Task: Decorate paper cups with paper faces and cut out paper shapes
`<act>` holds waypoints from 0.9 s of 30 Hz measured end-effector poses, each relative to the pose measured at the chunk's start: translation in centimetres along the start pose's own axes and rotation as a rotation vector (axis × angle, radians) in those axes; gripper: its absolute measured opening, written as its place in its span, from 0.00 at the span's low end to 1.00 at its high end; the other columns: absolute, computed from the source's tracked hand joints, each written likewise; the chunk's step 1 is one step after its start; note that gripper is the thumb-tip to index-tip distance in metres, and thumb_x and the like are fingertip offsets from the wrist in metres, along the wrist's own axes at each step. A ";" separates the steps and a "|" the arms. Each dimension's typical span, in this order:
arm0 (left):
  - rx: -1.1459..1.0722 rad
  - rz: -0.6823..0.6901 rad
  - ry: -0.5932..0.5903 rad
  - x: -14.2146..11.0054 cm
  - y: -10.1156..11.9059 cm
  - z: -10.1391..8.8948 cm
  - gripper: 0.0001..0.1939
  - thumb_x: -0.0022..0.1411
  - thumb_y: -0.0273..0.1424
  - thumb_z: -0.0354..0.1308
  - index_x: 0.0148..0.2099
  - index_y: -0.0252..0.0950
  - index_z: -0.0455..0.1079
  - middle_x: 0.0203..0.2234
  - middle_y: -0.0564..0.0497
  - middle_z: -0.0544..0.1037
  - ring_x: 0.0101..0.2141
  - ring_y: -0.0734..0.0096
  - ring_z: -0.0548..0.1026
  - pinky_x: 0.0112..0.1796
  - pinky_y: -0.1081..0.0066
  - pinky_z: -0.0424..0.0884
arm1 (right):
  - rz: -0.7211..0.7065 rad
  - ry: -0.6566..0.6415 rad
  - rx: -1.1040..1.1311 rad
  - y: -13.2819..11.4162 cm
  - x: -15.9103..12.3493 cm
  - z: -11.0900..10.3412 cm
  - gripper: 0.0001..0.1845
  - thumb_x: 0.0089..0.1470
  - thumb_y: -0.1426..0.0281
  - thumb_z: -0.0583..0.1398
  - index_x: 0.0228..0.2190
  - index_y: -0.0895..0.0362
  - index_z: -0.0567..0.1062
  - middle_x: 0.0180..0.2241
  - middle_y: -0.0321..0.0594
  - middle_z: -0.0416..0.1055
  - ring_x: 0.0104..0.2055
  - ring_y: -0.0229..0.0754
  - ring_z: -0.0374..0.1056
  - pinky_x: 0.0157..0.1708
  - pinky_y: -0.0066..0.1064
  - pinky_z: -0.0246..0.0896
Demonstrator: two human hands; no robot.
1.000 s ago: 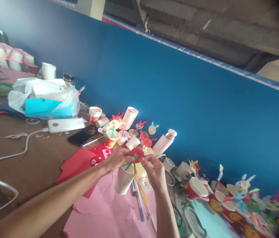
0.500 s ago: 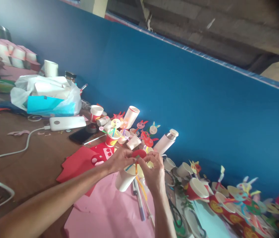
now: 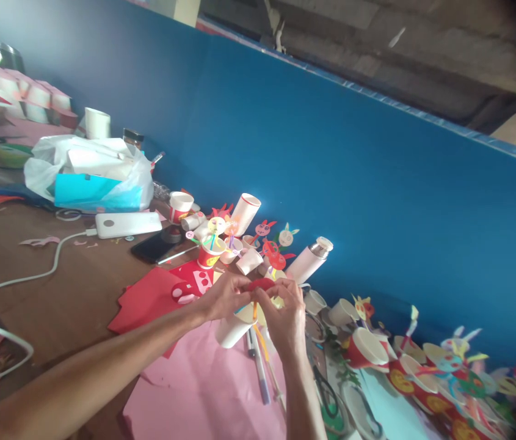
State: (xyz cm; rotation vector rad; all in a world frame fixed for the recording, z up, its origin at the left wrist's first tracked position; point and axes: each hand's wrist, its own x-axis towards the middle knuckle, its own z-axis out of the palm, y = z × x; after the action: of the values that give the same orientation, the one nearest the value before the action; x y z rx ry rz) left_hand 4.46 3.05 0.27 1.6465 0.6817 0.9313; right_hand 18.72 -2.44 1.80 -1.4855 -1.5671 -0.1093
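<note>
Two hands (image 3: 226, 297) pinch one red disc (image 3: 260, 284) above one white cup (image 3: 232, 330).

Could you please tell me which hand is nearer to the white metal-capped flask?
Right: the right hand sits just below the flask; the left hand is farther away.

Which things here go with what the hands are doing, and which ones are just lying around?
With the hands: left hand, right hand, red paper circle, white paper cup, orange strip.

Just lying around: white power bank, black phone, white thermos, plastic bag, scissors.
</note>
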 end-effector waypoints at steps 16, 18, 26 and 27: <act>0.071 0.089 -0.039 0.0 -0.8 -0.1 0.10 0.56 0.33 0.54 0.26 0.32 0.68 0.20 0.55 0.66 0.25 0.75 0.65 0.25 0.78 0.58 | 0.030 -0.051 -0.070 -0.4 0.1 -0.1 0.14 0.47 0.63 0.62 0.17 0.56 0.69 0.31 0.39 0.67 0.37 0.45 0.62 0.40 0.36 0.54; 0.094 0.098 -0.031 0.1 -0.8 0.0 0.10 0.56 0.33 0.54 0.26 0.32 0.68 0.21 0.55 0.66 0.26 0.74 0.65 0.26 0.77 0.58 | 0.029 -0.051 -0.085 -0.6 0.0 -0.2 0.13 0.47 0.64 0.62 0.17 0.56 0.69 0.31 0.39 0.68 0.38 0.46 0.63 0.40 0.36 0.54; 0.129 0.141 -0.011 0.1 -0.7 0.2 0.10 0.56 0.31 0.54 0.25 0.32 0.67 0.21 0.55 0.67 0.27 0.75 0.66 0.27 0.78 0.59 | 0.021 -0.036 -0.166 -0.5 -0.1 0.0 0.14 0.48 0.64 0.62 0.17 0.56 0.69 0.32 0.39 0.69 0.38 0.46 0.64 0.41 0.37 0.50; 0.132 0.138 -0.011 0.1 -0.7 0.2 0.11 0.57 0.32 0.54 0.25 0.31 0.68 0.21 0.55 0.67 0.27 0.75 0.66 0.27 0.78 0.59 | 0.015 -0.034 -0.173 -0.4 -0.2 0.0 0.13 0.48 0.64 0.62 0.18 0.56 0.69 0.32 0.38 0.70 0.38 0.46 0.64 0.41 0.36 0.50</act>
State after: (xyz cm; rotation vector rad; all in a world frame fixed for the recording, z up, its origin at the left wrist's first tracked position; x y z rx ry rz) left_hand 4.71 3.16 -0.44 1.8326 0.6396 0.9924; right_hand 18.32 -2.63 1.89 -1.6407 -1.6068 -0.2168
